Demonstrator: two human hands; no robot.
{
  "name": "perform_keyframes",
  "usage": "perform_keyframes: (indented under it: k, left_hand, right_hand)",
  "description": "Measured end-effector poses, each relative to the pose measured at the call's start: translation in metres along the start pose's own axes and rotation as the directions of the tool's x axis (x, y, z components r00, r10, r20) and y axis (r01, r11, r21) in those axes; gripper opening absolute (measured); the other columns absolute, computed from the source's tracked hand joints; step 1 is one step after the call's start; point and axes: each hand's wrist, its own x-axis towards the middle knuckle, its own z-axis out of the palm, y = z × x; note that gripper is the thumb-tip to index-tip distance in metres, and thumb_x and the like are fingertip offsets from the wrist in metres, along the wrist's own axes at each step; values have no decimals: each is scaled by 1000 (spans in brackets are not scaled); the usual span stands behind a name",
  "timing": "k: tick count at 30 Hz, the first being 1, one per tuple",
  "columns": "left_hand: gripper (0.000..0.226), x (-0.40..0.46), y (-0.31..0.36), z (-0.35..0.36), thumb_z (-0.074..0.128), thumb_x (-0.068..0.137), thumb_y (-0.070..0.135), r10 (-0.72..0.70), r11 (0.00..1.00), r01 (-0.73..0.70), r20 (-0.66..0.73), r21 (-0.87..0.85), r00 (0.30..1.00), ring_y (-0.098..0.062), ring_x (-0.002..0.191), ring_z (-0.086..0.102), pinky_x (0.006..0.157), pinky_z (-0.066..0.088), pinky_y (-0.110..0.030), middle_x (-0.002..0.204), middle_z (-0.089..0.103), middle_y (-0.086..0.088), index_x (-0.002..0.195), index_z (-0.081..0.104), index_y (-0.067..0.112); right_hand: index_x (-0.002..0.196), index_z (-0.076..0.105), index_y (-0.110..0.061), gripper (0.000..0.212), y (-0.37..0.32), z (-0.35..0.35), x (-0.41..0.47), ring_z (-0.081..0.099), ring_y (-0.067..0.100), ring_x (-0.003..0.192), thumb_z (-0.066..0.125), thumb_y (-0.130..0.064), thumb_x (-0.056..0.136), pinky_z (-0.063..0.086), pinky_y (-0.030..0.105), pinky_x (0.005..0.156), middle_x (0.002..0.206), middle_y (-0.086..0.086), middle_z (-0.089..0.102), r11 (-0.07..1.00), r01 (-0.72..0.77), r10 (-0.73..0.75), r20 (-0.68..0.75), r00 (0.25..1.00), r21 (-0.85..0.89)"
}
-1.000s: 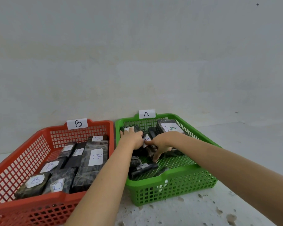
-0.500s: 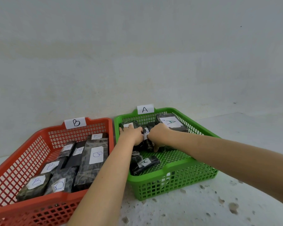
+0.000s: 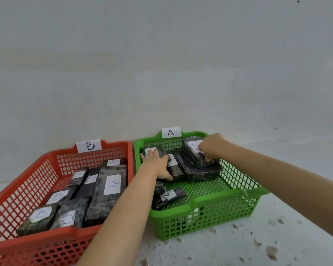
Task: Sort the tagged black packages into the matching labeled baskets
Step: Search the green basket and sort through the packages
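Two baskets sit side by side on the table: the red basket (image 3: 65,156), labeled B, and the green basket (image 3: 238,191), labeled A. In the red one I count seven tagged black packages (image 3: 108,189). The green one holds at least five. My left hand (image 3: 158,166) lies flat with its fingers spread on packages at the back left. My right hand (image 3: 210,146) grips the top package (image 3: 194,154) of a stack of two.
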Motion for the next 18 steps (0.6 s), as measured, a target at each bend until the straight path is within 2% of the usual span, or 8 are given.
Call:
perform_keyframes:
  k: [3, 5, 8, 9, 11, 13, 15, 18]
  left_hand:
    - [82, 0, 0, -2, 63, 82, 45, 2, 1000, -2, 7, -1, 1000, -39, 144, -13, 112, -6, -59, 157, -10, -20, 147, 20, 22]
    - [82, 1, 0, -2, 63, 81, 45, 8, 1000, -8, 7, -2, 1000, -39, 144, -13, 112, -5, -59, 157, -9, -20, 147, 20, 22]
    - [83, 4, 0, 0, 64, 81, 44, 17, 1000, -17, 0, 9, 1000, -39, 144, -12, 112, -4, -60, 156, -8, -21, 147, 21, 22]
    - [84, 5, 0, 0, 65, 80, 44, 17, 1000, -17, 2, 7, 1000, -39, 144, -12, 112, -4, -60, 156, -9, -21, 147, 20, 22]
    - [85, 3, 0, 0, 66, 80, 43, 15, 1000, -15, 9, -8, 1000, -38, 144, -13, 113, -5, -59, 157, -10, -20, 148, 19, 22]
    - [86, 1, 1, 1, 67, 79, 42, 8, 1000, -8, 6, -14, 1000, -37, 144, -14, 113, -5, -59, 157, -10, -20, 147, 20, 22]
    - [87, 1, 2, 0, 68, 78, 41, -4, 1000, 4, 4, 1, 1000, -36, 144, -15, 113, -6, -59, 156, -10, -20, 147, 19, 22]
    - [89, -5, 7, -5, 66, 80, 41, -7, 1000, 7, 9, 18, 1000, -37, 144, -14, 113, -6, -60, 156, -8, -23, 149, 13, 21]
  right_hand:
    - [121, 51, -12, 29, -4, 6, 2, 59, 20, 107, 49, -21, 94, 38, 24, 63, 120, 3, 59, 1000, -13, 13, -45, 999, -9]
    - [121, 50, -9, 28, -6, 8, -2, 60, 20, 104, 47, -16, 94, 40, 24, 63, 118, 4, 60, 996, -52, 58, -81, 995, 72]
    - [99, 56, -9, 35, -16, 6, -13, 62, 20, 87, 56, -42, 87, 46, 26, 65, 96, 1, 61, 978, -52, 57, -18, 998, 202]
    - [83, 51, -9, 44, -19, 3, -19, 59, 18, 77, 57, -52, 82, 44, 24, 59, 82, -2, 57, 975, -34, 27, 38, 999, 219]
    - [71, 43, -9, 55, -25, 1, -27, 56, 17, 65, 59, -61, 76, 37, 21, 49, 65, -6, 47, 977, -23, -12, 164, 986, 212]
    - [84, 52, -6, 51, -27, 6, -27, 65, 20, 83, 60, -56, 77, 41, 23, 56, 75, -3, 57, 983, -16, -19, 193, 981, 181]
    - [112, 56, -4, 56, -26, 8, -28, 63, 22, 101, 60, -50, 80, 46, 27, 68, 107, 3, 63, 989, -46, 21, 173, 985, 141]
    - [118, 54, -4, 46, -29, 10, -33, 62, 24, 103, 60, -37, 86, 47, 29, 71, 116, 6, 61, 989, -44, 26, 125, 992, 141]
